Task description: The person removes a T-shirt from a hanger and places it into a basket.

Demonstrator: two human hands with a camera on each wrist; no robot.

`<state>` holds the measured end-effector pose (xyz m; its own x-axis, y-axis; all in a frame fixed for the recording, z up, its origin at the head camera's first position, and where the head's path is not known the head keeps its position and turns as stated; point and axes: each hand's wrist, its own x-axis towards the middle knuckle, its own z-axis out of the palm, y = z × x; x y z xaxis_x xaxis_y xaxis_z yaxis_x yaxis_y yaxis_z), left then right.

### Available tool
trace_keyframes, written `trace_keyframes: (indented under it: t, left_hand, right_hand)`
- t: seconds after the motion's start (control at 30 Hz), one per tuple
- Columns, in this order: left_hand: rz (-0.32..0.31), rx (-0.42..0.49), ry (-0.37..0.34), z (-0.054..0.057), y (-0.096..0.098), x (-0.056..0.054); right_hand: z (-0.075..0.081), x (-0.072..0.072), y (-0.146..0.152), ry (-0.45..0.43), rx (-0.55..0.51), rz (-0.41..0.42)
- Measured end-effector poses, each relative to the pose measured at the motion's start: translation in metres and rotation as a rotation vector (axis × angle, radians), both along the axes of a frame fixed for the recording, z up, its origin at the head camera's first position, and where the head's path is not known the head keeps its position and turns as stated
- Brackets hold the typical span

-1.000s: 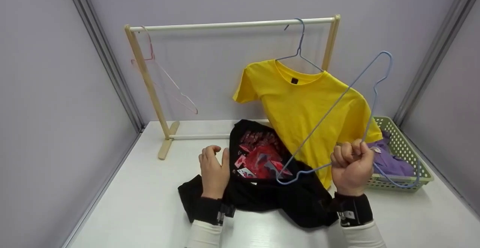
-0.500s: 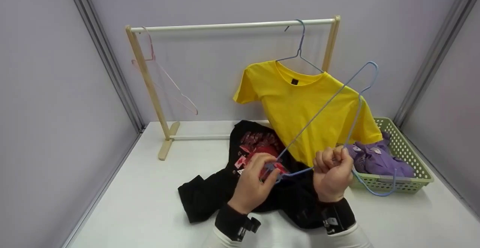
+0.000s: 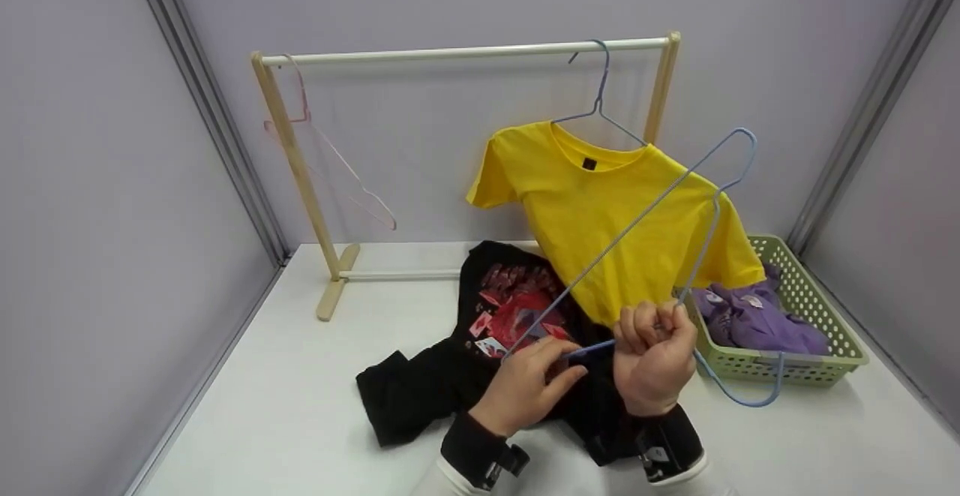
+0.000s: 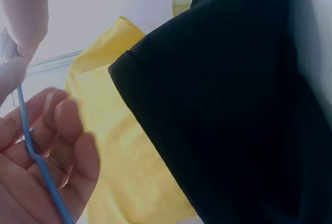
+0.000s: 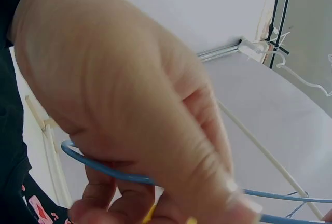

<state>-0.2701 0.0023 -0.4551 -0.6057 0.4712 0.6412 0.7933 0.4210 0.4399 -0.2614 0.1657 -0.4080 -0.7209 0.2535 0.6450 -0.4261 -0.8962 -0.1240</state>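
Observation:
A blue wire hanger is tilted in front of me, its long straight bar running up to the right. My right hand grips it, curled fingers toward me; the right wrist view shows the blue wire passing under that hand's fingers and thumb. At the hanger's lower left end is my left hand, fingers bent round the wire and thumb held apart. In the left wrist view the wire crosses those fingers. Beneath both hands lies a black garment with a red print, partly hidden. A yellow T-shirt hangs just behind.
A rack with a white rail and wooden posts stands at the back, carrying a pink hanger on the left and the yellow shirt's hanger on the right. A green basket with purple cloth sits at right. Walls enclose the sides.
My left hand has moved right from beside the black garment to the hanger's end. My right hand has shifted left and slightly down with the hanger.

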Motion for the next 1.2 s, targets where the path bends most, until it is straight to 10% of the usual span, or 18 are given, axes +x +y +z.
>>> trace_keyframes:
  t: [0.4,0.77,1.2]
  left_hand:
    - [0.128,0.083,0.151,0.002,0.000,0.002]
    - [0.078,0.294,0.086,0.009,-0.012,-0.002]
    - [0.239,0.578,-0.073,0.020,-0.036,-0.010]
  right_hand:
    - [0.003,0.003,-0.005,-0.011,0.206,-0.123]
    - [0.007,0.004,0.006,0.047,0.566,-0.166]
    - [-0.003,-0.009,0.014,-0.116,1.029,-0.413]
